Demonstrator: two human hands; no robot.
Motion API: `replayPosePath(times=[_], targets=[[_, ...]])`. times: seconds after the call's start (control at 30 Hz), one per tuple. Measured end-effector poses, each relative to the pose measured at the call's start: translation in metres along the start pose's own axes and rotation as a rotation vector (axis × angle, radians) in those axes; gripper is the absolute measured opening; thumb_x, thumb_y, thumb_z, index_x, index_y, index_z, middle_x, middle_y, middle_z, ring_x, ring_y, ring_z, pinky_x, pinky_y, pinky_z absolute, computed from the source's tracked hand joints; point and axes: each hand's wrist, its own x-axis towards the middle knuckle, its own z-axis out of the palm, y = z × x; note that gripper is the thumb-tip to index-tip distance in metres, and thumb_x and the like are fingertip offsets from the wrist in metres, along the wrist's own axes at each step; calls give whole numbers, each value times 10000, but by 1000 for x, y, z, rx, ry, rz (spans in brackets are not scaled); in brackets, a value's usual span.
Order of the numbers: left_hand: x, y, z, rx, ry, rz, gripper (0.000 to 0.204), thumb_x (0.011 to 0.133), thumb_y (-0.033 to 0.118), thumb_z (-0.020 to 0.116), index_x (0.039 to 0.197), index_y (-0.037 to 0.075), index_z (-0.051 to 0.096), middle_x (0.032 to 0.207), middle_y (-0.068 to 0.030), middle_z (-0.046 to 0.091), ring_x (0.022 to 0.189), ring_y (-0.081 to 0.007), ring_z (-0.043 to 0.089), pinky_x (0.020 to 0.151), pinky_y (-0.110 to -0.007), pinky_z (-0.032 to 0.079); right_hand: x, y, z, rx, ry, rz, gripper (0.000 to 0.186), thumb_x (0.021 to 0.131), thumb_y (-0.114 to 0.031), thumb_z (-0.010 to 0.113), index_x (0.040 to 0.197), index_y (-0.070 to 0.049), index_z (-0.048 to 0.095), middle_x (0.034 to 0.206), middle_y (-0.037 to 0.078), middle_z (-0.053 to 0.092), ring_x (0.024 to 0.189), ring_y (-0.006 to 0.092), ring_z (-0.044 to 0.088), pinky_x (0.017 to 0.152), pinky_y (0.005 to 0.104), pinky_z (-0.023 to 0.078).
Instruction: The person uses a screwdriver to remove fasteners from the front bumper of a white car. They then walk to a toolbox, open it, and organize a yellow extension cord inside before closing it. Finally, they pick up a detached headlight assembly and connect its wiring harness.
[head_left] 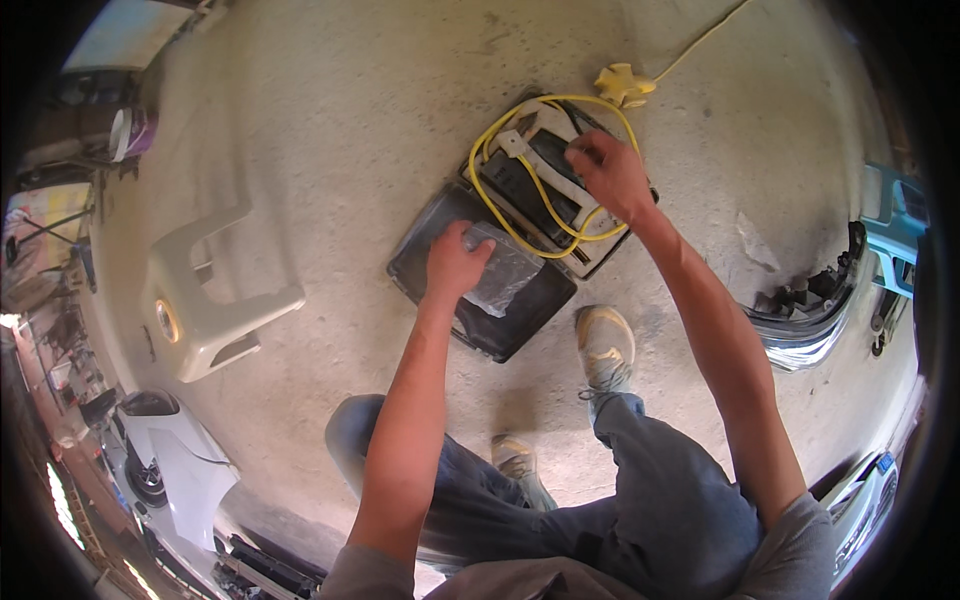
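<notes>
An opened black tool case lies on the floor in front of my feet, its lid (pixel 535 308) folded down toward me. My left hand (pixel 458 262) is closed on a crumpled clear plastic bag (pixel 500 288) that rests on the lid; what the bag contains is hard to make out. In the case's other half sits a dark tool (pixel 520 190) among pale parts. A yellow cable (pixel 590 98) loops over it, with a whitish plug (pixel 512 143) lying on top. Above the far right part of this half, my right hand (pixel 608 172) has its fingers curled in; anything within them is hidden.
Beyond the case lies a yellow socket block (pixel 624 86) on a thin cord. A beige plastic stool (pixel 215 300) lies on its side at left. Black-and-silver car parts (pixel 800 320) and a blue stool (pixel 893 225) stand at right. White body panels (pixel 180 460) are at lower left.
</notes>
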Motion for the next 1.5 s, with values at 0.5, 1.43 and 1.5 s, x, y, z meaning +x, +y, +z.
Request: replayPosePath(times=[0.5, 1.43, 1.5], targets=[[-8, 47, -93, -256, -529, -241, 279, 906, 153, 796, 1102, -14, 689, 903, -27, 704, 835, -120, 627, 779, -286, 513, -114, -17, 55, -39, -425, -292, 228, 888, -213, 700, 1045, -52, 666, 985, 177, 699, 930, 414, 680, 783, 494, 550], [74, 132, 13, 113, 84, 621, 193, 877, 192, 757, 1060, 128, 764, 1113, -95, 653, 1064, -318, 622, 873, -438, 525, -30, 31, 9, -381, -60, -27, 137, 943, -207, 616, 975, -75, 620, 850, 204, 723, 844, 440, 696, 735, 557, 534], [80, 134, 19, 127, 43, 564, 176, 859, 209, 773, 1022, 142, 771, 1070, -88, 644, 1050, -330, 621, 861, -444, 524, -29, 30, 15, -436, -80, 9, 136, 933, -205, 627, 1002, -88, 623, 866, 194, 720, 845, 436, 696, 737, 552, 539]])
